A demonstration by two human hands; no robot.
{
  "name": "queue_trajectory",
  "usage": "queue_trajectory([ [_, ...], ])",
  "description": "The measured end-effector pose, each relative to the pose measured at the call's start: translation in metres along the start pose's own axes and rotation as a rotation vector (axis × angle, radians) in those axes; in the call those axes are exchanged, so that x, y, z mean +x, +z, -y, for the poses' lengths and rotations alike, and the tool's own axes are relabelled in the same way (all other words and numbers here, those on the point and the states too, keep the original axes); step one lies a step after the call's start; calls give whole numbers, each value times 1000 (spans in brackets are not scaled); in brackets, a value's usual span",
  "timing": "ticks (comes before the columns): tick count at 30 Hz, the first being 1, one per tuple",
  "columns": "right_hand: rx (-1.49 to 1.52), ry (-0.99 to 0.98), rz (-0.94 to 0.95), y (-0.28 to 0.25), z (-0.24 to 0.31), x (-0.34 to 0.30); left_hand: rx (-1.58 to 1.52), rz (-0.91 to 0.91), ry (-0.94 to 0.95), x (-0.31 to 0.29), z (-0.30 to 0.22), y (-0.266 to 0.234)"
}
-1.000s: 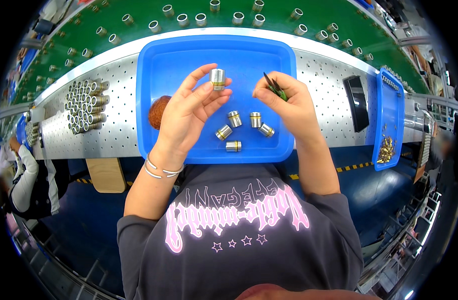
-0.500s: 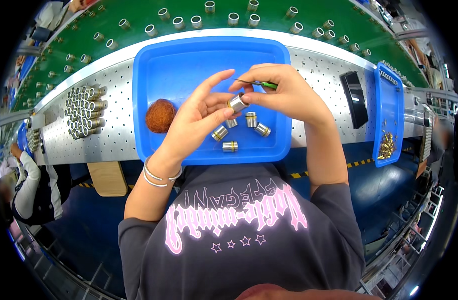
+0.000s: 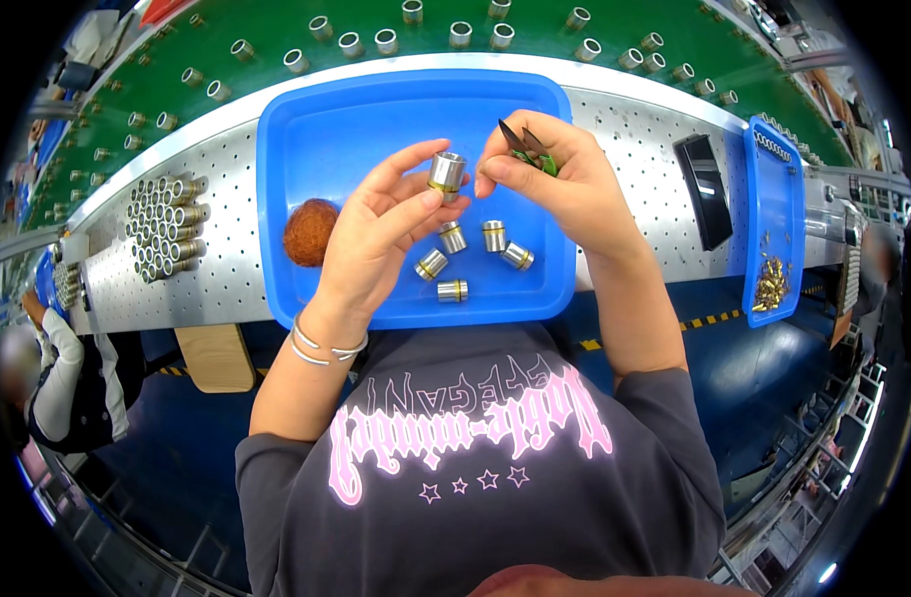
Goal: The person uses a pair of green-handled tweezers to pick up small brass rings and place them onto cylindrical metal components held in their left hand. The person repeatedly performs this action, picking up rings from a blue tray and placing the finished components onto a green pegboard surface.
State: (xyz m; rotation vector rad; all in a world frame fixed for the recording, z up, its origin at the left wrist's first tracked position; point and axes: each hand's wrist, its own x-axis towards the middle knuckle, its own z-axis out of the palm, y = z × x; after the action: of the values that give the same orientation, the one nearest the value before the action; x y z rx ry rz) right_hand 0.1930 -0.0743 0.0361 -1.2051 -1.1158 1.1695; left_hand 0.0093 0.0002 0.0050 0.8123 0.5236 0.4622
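Observation:
Over a blue tray [image 3: 326,99], my left hand [image 3: 381,219] grips a short metal sleeve [image 3: 447,171] with a yellow ring near its lower end, holding it nearly upright. Close to its right, my right hand [image 3: 565,184] is closed around small green-handled snips [image 3: 527,149], their dark blades spread and pointing up and away. The fingertips of the right hand are just apart from the sleeve. Several similar metal sleeves [image 3: 454,291] with yellow rings lie or stand in the tray below my hands. A brown fibrous ball [image 3: 310,233] rests at the tray's left side.
Many metal sleeves [image 3: 164,227] stand grouped on the perforated metal table [image 3: 237,199] at left. A green conveyor [image 3: 535,45] beyond carries more. To the right are a black rectangular object [image 3: 704,194] and a smaller blue tray [image 3: 762,224] with brass pieces [image 3: 771,286]. Another person [image 3: 73,368] is at far left.
The sleeve in my left hand has moved left and up and turned more upright. My right hand has drawn away from it, and the snips now point upward with blades visibly apart.

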Motion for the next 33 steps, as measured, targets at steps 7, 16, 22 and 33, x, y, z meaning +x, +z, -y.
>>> queue_trajectory([
  [7,125,-14,-63,9,3,7,140,-16,57,-1,6,1],
  [16,412,6,-332,-1,-25,18,123,4,41,-5,2,3],
  [22,467,-218,-261,-11,-20,7,95,-68,69,-3,1,-1],
  [33,351,-406,-128,10,13,6,249,-64,124,-4,7,-3],
])
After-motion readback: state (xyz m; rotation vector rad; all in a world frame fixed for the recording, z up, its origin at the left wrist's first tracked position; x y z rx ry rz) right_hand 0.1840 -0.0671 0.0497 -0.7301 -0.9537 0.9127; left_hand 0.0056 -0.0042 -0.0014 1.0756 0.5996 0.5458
